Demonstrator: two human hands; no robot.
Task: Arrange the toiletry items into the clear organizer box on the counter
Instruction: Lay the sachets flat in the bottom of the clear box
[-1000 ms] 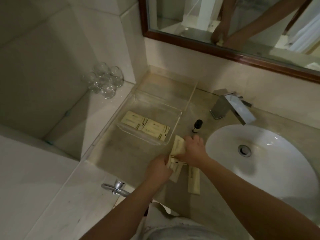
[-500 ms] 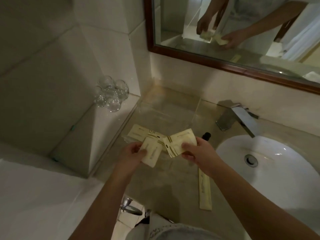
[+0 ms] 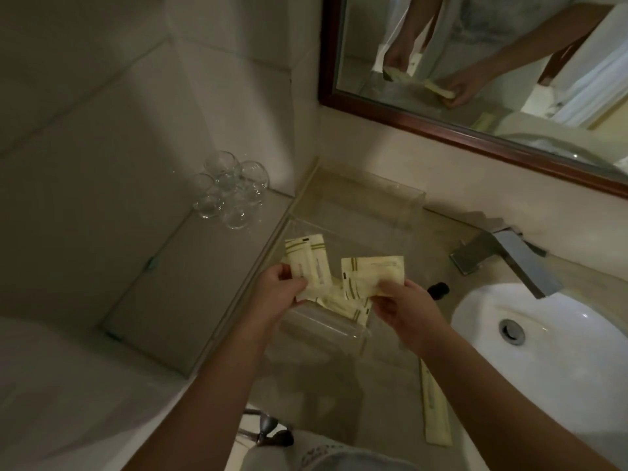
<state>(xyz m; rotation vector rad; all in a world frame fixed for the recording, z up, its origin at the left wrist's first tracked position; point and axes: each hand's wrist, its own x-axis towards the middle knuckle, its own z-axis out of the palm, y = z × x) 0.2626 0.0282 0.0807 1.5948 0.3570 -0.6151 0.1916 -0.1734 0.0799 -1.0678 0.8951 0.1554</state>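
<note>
Packets (image 3: 372,277) show green stripes, print illegible.

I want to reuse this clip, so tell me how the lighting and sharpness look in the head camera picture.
Head view: dim, yellowish light; bright glare on the sink; print on the packets in the left hand and right hand is too soft to read; wide-angle bending along the mirror frame.

Left hand (image 3: 283,288) pinches two sachets (image 3: 311,263); right hand (image 3: 401,309) pinches another packet (image 3: 372,275), both over clear organizer box (image 3: 384,205)

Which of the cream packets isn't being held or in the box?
The long narrow packet lying alone on the counter beside the sink, nearest the camera.
</note>
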